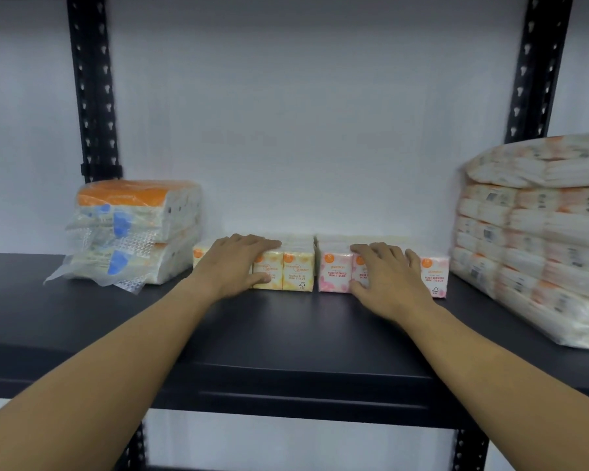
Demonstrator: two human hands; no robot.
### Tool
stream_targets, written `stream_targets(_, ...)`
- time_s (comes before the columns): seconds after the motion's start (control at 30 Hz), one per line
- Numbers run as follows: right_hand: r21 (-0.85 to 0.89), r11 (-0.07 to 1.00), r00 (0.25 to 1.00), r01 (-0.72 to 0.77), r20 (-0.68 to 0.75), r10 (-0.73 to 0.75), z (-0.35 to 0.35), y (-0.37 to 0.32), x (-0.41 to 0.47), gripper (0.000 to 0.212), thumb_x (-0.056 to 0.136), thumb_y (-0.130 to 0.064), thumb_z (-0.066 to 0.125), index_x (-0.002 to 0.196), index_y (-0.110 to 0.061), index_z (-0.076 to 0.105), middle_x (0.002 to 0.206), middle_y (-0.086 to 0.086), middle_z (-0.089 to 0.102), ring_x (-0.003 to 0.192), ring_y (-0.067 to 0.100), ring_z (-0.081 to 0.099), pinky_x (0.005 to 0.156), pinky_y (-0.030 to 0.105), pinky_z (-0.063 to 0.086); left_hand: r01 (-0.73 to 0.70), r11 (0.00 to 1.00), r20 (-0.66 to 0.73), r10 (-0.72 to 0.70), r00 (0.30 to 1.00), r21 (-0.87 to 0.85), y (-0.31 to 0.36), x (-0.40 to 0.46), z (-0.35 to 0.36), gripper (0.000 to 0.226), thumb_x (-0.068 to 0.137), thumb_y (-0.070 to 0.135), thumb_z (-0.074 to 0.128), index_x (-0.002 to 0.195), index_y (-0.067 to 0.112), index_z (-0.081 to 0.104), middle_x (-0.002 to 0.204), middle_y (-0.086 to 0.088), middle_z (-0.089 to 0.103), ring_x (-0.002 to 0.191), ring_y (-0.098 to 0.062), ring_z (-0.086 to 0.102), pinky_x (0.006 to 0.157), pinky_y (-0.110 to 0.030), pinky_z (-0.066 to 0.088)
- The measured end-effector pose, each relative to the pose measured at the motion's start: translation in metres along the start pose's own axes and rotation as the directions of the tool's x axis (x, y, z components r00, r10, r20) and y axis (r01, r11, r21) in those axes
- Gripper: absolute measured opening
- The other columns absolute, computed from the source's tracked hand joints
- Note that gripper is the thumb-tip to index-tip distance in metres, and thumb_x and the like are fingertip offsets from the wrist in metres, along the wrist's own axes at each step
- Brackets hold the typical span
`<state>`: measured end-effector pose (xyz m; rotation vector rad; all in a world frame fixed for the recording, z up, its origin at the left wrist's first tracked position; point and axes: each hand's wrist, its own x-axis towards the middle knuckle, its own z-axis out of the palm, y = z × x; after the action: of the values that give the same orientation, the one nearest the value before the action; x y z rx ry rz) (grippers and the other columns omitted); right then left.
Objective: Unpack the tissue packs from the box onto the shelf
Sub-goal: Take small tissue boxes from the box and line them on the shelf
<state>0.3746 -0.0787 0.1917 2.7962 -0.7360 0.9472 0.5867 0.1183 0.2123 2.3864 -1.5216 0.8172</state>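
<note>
Two bundles of mini tissue packs stand side by side at the back of the black shelf (286, 334). The yellow floral bundle (298, 270) is on the left and the pink rose bundle (335, 271) on the right, with a narrow gap between them. My left hand (238, 263) lies over the top of the yellow bundle, thumb on its front face. My right hand (385, 270) rests on the pink bundle the same way, fingers spread over the top. The box is not in view.
A stack of orange-topped tissue packs in torn clear wrap (133, 232) sits at the shelf's left. A tall stack of wrapped tissue packs (538, 239) fills the right side. Black slotted uprights (92, 90) frame the shelf against a white wall.
</note>
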Motion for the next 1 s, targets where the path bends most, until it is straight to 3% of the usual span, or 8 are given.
stream_targets(0.23,-0.007,1.0,1.0,0.0,-0.007,0.0,0.001,0.001,0.001,0.061,0.09,-0.042,0.051,0.147,-0.032,0.033,0.148,0.001,0.039,0.138,0.024,0.032,0.118,0.049,0.012,0.03,1.0,-0.009,-0.03,1.0,0.0,0.004,0.0,0.001,0.066,0.087,0.049,0.062,0.146,0.04,0.034,0.148,0.009,0.043,0.131,-0.02,0.042,0.109,-0.041,0.03)
stream_targets(0.43,-0.002,1.0,1.0,-0.003,-0.009,0.003,0.001,0.0,0.001,0.061,0.089,-0.04,0.051,0.147,-0.032,0.034,0.148,0.001,0.039,0.138,0.024,0.031,0.118,0.048,0.011,0.082,0.996,0.023,-0.083,0.996,0.035,0.01,-0.005,0.002,0.071,0.088,0.054,0.055,0.15,0.042,0.022,0.158,0.005,0.029,0.146,-0.025,0.021,0.119,-0.049,0.012)
stream_targets(0.83,-0.005,1.0,1.0,-0.006,-0.005,0.006,0.001,0.0,0.001,0.062,0.09,-0.04,0.051,0.148,-0.032,0.034,0.149,0.003,0.039,0.139,0.025,0.031,0.119,0.047,0.009,0.12,0.991,0.06,-0.123,0.991,0.054,0.017,0.0,-0.002,0.067,0.087,0.057,0.054,0.147,0.039,0.028,0.151,0.004,0.038,0.134,-0.026,0.037,0.112,-0.046,0.024)
stream_targets(0.93,-0.018,1.0,1.0,-0.003,-0.004,0.003,-0.001,0.0,0.0,0.062,0.09,-0.04,0.051,0.148,-0.031,0.034,0.15,0.003,0.039,0.14,0.025,0.031,0.119,0.047,0.01,0.14,0.988,0.12,-0.147,0.982,0.064,0.02,0.001,-0.008,0.07,0.087,0.056,0.054,0.148,0.039,0.025,0.153,0.003,0.034,0.138,-0.027,0.031,0.115,-0.051,0.016)
stream_targets(1.0,0.003,1.0,1.0,-0.012,-0.001,0.012,-0.005,-0.001,-0.002,0.063,0.09,-0.039,0.051,0.15,-0.031,0.033,0.153,0.004,0.037,0.142,0.025,0.028,0.119,0.047,0.009,0.159,0.983,0.151,-0.171,0.974,0.091,0.026,-0.003,-0.011,0.074,0.088,0.058,0.051,0.151,0.039,0.017,0.159,0.001,0.023,0.146,-0.03,0.018,0.117,-0.053,0.007)
